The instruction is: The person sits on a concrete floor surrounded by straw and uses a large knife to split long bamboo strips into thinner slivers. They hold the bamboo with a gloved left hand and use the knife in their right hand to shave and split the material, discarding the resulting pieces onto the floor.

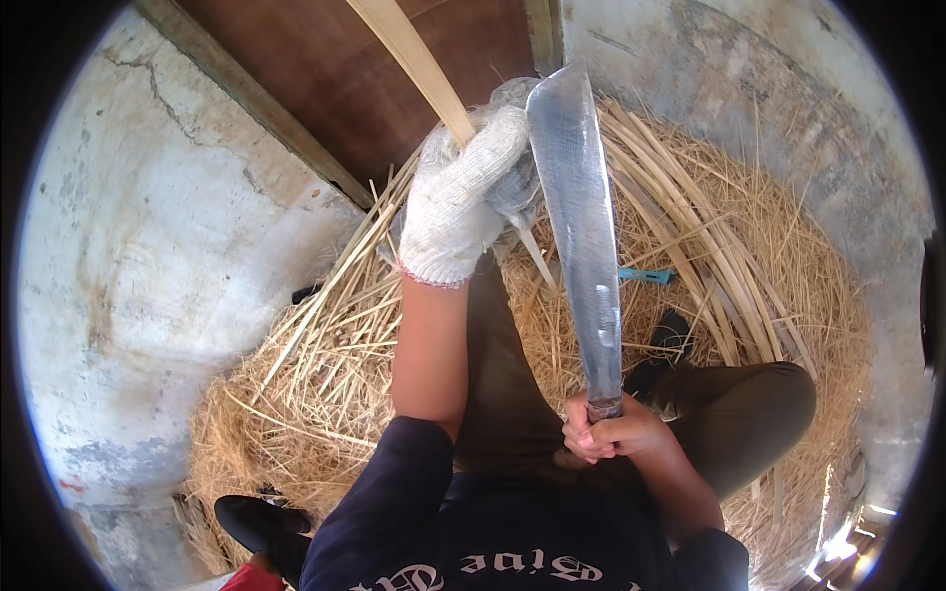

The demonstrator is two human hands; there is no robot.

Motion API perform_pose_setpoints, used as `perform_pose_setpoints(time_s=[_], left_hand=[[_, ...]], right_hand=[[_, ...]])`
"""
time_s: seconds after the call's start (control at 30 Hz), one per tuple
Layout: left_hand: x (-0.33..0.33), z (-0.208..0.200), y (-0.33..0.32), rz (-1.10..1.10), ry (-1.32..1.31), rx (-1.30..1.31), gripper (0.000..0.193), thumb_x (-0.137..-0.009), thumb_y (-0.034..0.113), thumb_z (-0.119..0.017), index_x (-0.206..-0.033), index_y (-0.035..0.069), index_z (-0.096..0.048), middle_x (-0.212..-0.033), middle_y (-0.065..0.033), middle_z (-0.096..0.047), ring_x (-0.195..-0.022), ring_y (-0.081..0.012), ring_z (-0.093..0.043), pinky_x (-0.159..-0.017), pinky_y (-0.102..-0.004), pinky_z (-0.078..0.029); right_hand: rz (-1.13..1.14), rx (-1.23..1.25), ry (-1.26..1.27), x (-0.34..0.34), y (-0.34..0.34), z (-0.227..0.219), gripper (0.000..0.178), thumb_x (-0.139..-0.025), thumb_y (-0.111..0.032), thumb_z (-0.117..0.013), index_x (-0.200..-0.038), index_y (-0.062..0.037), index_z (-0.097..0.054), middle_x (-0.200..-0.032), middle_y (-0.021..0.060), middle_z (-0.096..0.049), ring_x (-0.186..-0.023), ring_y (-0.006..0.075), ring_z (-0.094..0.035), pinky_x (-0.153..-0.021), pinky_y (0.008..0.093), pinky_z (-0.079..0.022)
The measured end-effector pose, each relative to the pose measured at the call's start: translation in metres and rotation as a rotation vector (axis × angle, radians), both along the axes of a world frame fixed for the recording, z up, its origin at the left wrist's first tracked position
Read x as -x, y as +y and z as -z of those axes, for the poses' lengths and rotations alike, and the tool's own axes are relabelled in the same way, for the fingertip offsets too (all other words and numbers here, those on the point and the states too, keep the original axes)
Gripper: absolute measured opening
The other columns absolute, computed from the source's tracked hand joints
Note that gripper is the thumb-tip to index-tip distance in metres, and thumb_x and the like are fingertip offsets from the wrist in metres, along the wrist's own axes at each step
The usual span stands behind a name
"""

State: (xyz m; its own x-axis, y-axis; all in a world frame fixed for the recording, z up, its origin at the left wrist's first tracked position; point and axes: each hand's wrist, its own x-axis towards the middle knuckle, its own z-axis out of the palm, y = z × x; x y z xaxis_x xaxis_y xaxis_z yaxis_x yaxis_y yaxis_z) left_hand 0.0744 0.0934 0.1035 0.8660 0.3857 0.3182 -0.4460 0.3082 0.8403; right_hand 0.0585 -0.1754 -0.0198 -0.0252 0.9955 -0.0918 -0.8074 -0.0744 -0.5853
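Observation:
A white knitted glove covers my left hand (451, 202), which is closed around a pale, flat bamboo strip (419, 64). The strip rises past the top edge of the view, and its thin lower end (535, 254) seems to come out below the glove. Greyish cloth or plastic (514, 187) lies beside and beneath that hand, over my leg. Bare and wrapped round the handle, my right hand (619, 433) holds a machete (579, 212). Its broad steel blade points away from me, upright in the view, just right of the glove. Whether blade and strip touch, I cannot tell.
Long bamboo strips (705, 217) lie at the right, with more split pieces (340, 286) at the left. Curly shavings (788, 286) cover the floor. A blue plastic piece (645, 276) shows behind the blade. Worn walls (177, 227) and a brown door panel (335, 69) stand close by.

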Motion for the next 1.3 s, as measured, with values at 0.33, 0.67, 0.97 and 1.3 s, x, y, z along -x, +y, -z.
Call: perform_pose_setpoints(time_s=[0.33,0.67,0.97,1.3], left_hand=[[0.002,-0.004,-0.012,0.034,-0.137,0.093,0.029,-0.099,0.021,-0.069,-0.113,-0.004,-0.071,-0.086,-0.0082,-0.072,-0.07,-0.0119,-0.066,-0.056,-0.0239,-0.05],[0.005,0.006,0.001,0.106,-0.158,0.102,0.025,-0.096,0.015,-0.072,-0.114,-0.003,-0.072,-0.099,-0.0104,-0.075,-0.084,-0.0166,-0.072,-0.07,-0.0278,-0.058],[0.007,0.002,-0.005,0.125,-0.202,0.171,0.024,-0.098,0.013,-0.07,-0.115,-0.004,-0.071,-0.098,-0.0105,-0.074,-0.084,-0.0177,-0.072,-0.071,-0.0299,-0.06],[0.009,-0.004,-0.008,0.021,-0.128,0.076,0.029,-0.099,0.019,-0.068,-0.118,-0.002,-0.064,-0.1,-0.0123,-0.072,-0.083,-0.02,-0.07,-0.071,-0.0342,-0.06]], right_hand=[[-0.041,-0.026,-0.018,0.002,0.0,0.003,0.025,-0.086,-0.007,-0.069,-0.072,-0.009,-0.048,-0.055,-0.0028,-0.042,-0.045,0.006,-0.039,-0.05,0.0278,-0.035],[-0.048,-0.015,-0.015,0.001,0.0,0.001,0.026,-0.086,-0.007,-0.069,-0.072,-0.0088,-0.047,-0.055,-0.0025,-0.042,-0.045,0.0062,-0.038,-0.05,0.0282,-0.033],[-0.047,-0.017,-0.037,0.003,0.001,0.001,0.026,-0.085,-0.007,-0.07,-0.071,-0.0086,-0.047,-0.056,-0.0022,-0.041,-0.045,0.0065,-0.038,-0.051,0.0283,-0.035],[-0.045,-0.01,-0.031,0.004,0.002,0.004,0.027,-0.084,-0.007,-0.07,-0.071,-0.0088,-0.046,-0.055,-0.0021,-0.04,-0.045,0.007,-0.038,-0.05,0.0289,-0.033]])
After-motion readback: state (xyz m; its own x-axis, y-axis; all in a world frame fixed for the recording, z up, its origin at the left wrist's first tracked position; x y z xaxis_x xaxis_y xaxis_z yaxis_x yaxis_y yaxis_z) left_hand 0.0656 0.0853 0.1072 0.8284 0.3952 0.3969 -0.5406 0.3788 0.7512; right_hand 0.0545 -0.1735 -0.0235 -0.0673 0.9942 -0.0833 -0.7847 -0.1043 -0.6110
